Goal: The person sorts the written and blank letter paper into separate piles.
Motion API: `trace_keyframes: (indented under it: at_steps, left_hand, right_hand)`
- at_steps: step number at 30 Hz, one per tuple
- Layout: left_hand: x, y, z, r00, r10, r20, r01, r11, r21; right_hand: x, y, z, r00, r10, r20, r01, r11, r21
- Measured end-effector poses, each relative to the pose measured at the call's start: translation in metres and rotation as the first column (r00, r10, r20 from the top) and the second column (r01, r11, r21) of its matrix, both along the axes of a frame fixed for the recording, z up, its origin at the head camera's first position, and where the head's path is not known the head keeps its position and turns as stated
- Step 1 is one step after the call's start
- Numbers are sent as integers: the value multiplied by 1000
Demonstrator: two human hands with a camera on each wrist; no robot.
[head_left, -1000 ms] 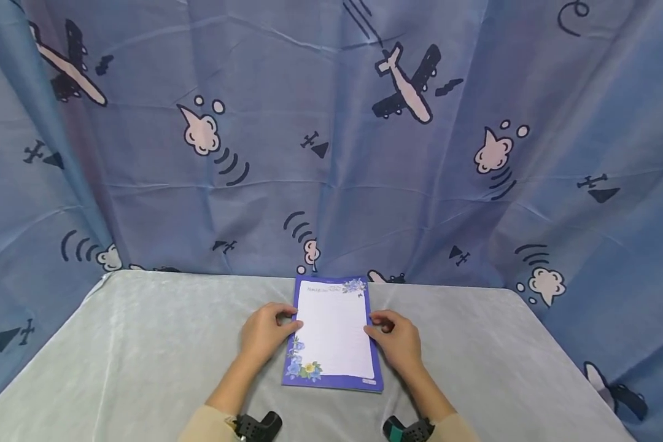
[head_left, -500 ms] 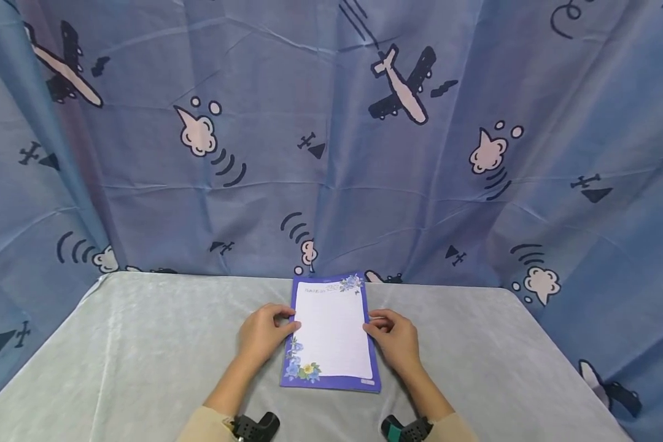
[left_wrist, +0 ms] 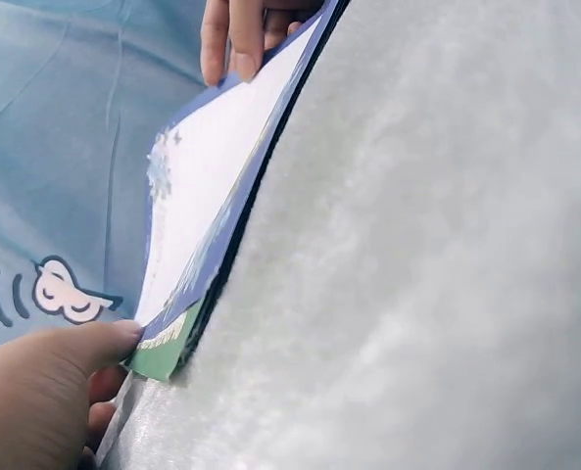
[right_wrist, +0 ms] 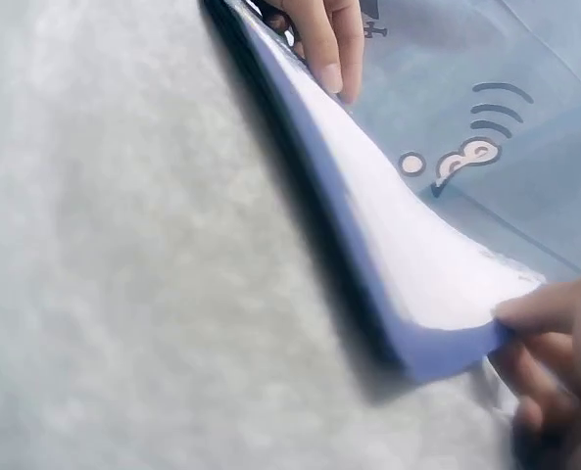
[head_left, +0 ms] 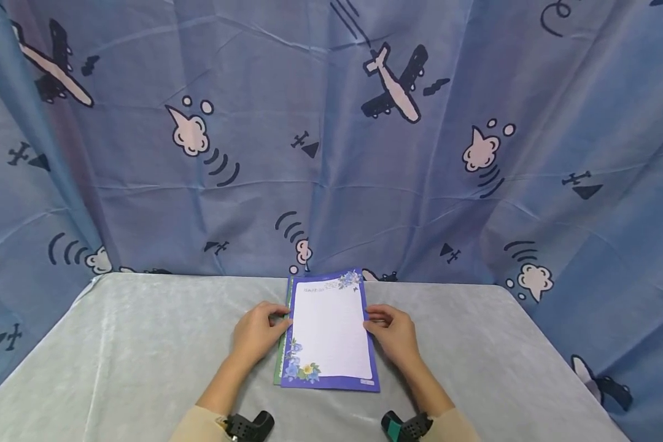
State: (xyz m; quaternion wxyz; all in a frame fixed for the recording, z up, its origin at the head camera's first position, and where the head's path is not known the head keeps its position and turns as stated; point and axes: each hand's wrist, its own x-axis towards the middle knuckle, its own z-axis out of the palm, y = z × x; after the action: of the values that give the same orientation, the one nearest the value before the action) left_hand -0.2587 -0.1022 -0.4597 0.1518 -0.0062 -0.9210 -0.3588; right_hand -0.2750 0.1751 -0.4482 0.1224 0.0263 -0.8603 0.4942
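Purple-bordered stationery paper with a white middle and printed blue flowers lies at the centre of the table. A green sheet peeks out from under its left edge. My left hand pinches the left edge; in the left wrist view its thumb lies on top, where purple and green layers meet. On the opposite side my right hand pinches the right edge, thumb above and fingers below in the right wrist view. How many sheets lie underneath is hidden.
A pale grey cloth covers the table. Behind it hangs a blue curtain printed with airplanes and clouds. Black devices sit on both wrists, such as the left wrist device.
The purple paper has shifted slightly relative to what lies beneath, and a green strip now shows along its left side. Both hands keep their places at the edges. The head view has panned a little.
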Motion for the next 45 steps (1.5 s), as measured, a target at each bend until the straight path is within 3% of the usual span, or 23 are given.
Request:
trace_keyframes:
  at_steps: [7,14,21,24,28,34,45]
  left_hand:
    - [0,-1,3,999,5,35,-5,1000,-6]
    - [1,4,10,997,-11,76,14,999,-43]
    - [3,9,14,998,19,59,-19,1000,7]
    - [4,11,19,999,14,48,-18,996,90]
    - [3,14,26,1000,-8,5,6,972,234]
    - [4,18,38,998,-55,-19,58,927,371]
    - [14,29,62,990,-89,-113,131,884,448]
  right_hand:
    - [3,4,15,995,65,76,-60,996,-66]
    - [8,8,32,981,71,178,-41,985,-167]
    - [12,13,39,979,67,194,-29,980,-195]
    - [12,15,44,978,66,197,-25,979,-203]
    - [13,18,54,977,62,206,-20,980,-200]
    - [16,23,67,978,58,199,-24,985,-169]
    - [24,35,86,977,135,165,-108,981,-164]
